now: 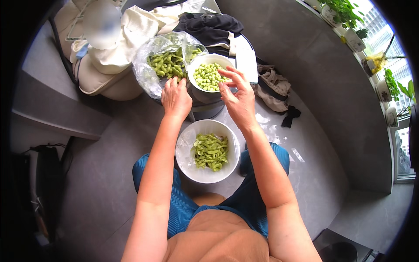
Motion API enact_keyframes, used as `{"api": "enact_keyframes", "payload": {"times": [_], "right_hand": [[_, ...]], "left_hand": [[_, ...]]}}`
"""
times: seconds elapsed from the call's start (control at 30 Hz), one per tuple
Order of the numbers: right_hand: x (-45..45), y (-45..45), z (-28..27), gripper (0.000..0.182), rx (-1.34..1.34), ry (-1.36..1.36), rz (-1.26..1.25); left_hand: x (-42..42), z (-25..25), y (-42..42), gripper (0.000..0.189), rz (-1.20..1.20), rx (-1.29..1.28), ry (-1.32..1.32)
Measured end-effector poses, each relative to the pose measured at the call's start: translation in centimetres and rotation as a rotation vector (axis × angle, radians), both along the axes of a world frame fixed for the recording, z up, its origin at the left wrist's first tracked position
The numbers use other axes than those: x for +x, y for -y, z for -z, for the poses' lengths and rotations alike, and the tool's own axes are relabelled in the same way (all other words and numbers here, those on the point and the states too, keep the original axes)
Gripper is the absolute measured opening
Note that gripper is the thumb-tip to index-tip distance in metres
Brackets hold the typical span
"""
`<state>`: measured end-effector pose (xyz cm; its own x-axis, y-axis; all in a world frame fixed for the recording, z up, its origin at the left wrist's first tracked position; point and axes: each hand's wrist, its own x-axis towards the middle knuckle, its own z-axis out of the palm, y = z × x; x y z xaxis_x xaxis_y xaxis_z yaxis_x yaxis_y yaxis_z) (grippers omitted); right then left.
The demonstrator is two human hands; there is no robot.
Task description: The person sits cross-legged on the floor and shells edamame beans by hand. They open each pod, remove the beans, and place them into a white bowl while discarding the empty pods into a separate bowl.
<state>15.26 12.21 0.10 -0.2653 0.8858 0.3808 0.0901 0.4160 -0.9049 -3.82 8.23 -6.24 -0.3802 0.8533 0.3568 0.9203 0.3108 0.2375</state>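
Note:
My left hand (176, 98) rests at the near edge of a clear plastic bag (141, 73) filled with green soybean pods (168, 65). Its fingertips touch the pods there, and whether they pinch one is hidden. To the right, my right hand (238, 98) hovers by the rim of a white bowl (193, 83), thumb and fingers apart, with nothing visible between them. Shelled green beans (209, 77) lie in that bowl. Between my knees, a white lined bin (183, 154) on the floor contains pods or empty hulls (211, 151); which of these cannot be told.
The bag and bowl stand on a small round table (209, 106). Dark clothing (209, 28) lies behind them, beside a beige upholstered seat (108, 78) with cream cloth. A crumpled beige bag (273, 88) sits on the floor at right. Potted plants (384, 90) line the windowsill.

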Motion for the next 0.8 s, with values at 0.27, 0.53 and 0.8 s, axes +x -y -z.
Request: {"api": "enact_keyframes", "payload": {"times": [0.27, 0.53, 0.8], "right_hand": [[2.7, -0.5, 0.3, 0.022, -0.061, -0.001, 0.032], [3.4, 0.6, 0.1, 0.019, -0.144, 0.036, -0.033], [1.5, 2.3, -0.3, 0.025, -0.599, -0.226, -0.379]], "left_hand": [[-1.0, -1.0, 0.5, 0.018, -0.003, 0.156, 0.181], [-1.2, -5.8, 3.0, 0.007, 0.049, 0.468, 0.704], [2.4, -9.1, 6.4, 0.027, 0.399, 0.294, 1.499]]}}
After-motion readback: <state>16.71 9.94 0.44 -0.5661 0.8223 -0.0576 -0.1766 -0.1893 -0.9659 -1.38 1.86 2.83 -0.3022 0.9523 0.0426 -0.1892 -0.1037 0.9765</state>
